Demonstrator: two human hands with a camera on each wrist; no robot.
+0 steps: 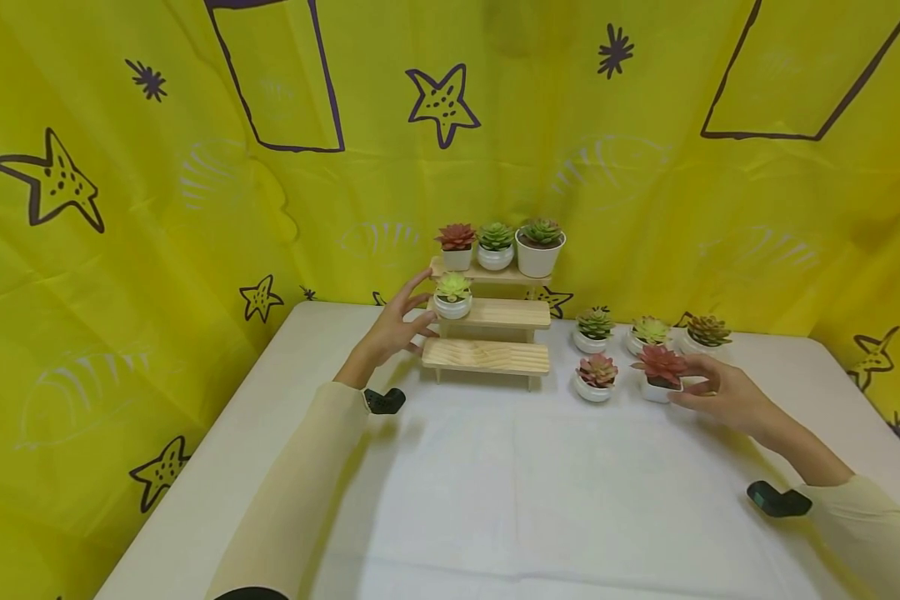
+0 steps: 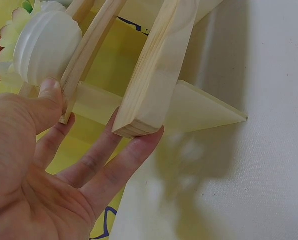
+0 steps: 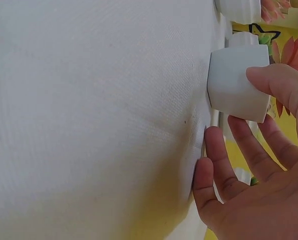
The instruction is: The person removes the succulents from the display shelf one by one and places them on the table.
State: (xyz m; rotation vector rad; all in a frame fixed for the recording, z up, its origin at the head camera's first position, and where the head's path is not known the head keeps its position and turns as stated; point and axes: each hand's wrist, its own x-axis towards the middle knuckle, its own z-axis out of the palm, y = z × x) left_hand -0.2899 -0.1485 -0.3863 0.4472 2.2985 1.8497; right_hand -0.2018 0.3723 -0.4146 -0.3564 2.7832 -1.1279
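My right hand (image 1: 731,400) pinches the square white pot of a red succulent (image 1: 662,365) on the table, thumb on one face and fingertips along another in the right wrist view. My left hand (image 1: 393,329) is at the left end of a three-step wooden stand (image 1: 487,357); its spread fingers touch the step ends. In the left wrist view, the left thumb meets the base of a round white pot (image 2: 48,47), which holds a pale green succulent (image 1: 452,287) on the middle step. The top step bears a red succulent (image 1: 457,237) and two green ones (image 1: 496,237).
Right of the stand are a pink succulent (image 1: 597,372), a green one (image 1: 593,325), a yellow-green one (image 1: 649,331) and a dark reddish-green one (image 1: 707,332), all in white pots. A yellow patterned curtain (image 1: 495,175) hangs behind the white table (image 1: 525,500).
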